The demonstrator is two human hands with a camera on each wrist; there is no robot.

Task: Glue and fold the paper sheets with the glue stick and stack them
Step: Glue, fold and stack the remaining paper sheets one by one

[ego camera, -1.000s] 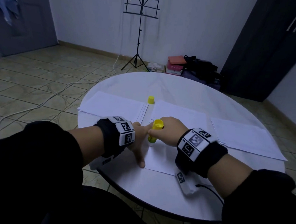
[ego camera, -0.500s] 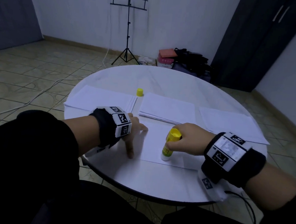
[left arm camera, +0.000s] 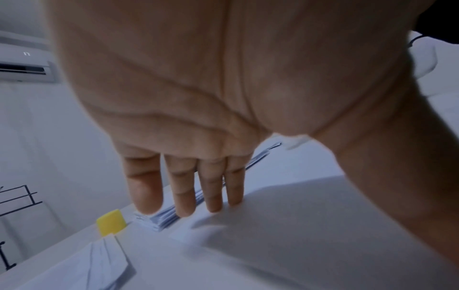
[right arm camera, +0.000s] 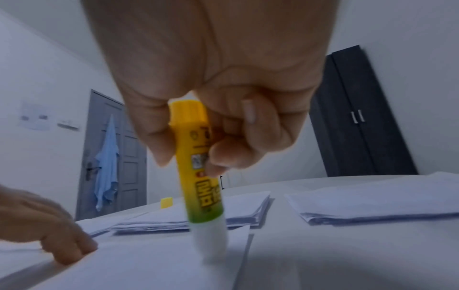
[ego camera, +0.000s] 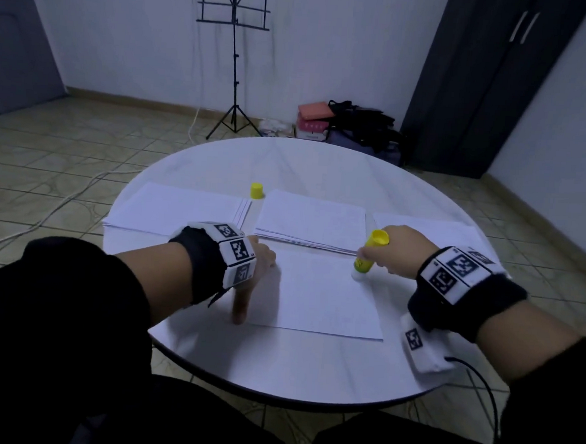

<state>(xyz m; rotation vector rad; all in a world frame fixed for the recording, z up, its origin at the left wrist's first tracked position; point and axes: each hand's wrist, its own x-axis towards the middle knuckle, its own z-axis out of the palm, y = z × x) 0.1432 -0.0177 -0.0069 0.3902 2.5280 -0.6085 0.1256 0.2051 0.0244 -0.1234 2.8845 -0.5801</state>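
A single white sheet (ego camera: 328,296) lies flat at the near middle of the round white table (ego camera: 275,368). My right hand (ego camera: 396,254) grips a yellow glue stick (ego camera: 368,255), its white tip pressed on the sheet's far right corner; the right wrist view shows the glue stick (right arm camera: 198,172) upright between thumb and curled fingers. My left hand (ego camera: 253,281) lies with straight fingers (left arm camera: 183,188) on the sheet's left edge, thumb (ego camera: 240,309) pointing toward me. The yellow cap (ego camera: 257,190) stands behind, between two paper stacks.
Three paper stacks lie in a row behind the sheet: left (ego camera: 179,209), middle (ego camera: 314,219), right (ego camera: 431,230). A cable (ego camera: 477,380) hangs off the table's near right edge. A music stand (ego camera: 234,63), bags (ego camera: 359,126) and a dark wardrobe (ego camera: 492,83) stand beyond.
My right hand has dragged the glue stick from the sheet's left side, by the left hand, across to its far right corner. The left hand has stayed on the left edge.
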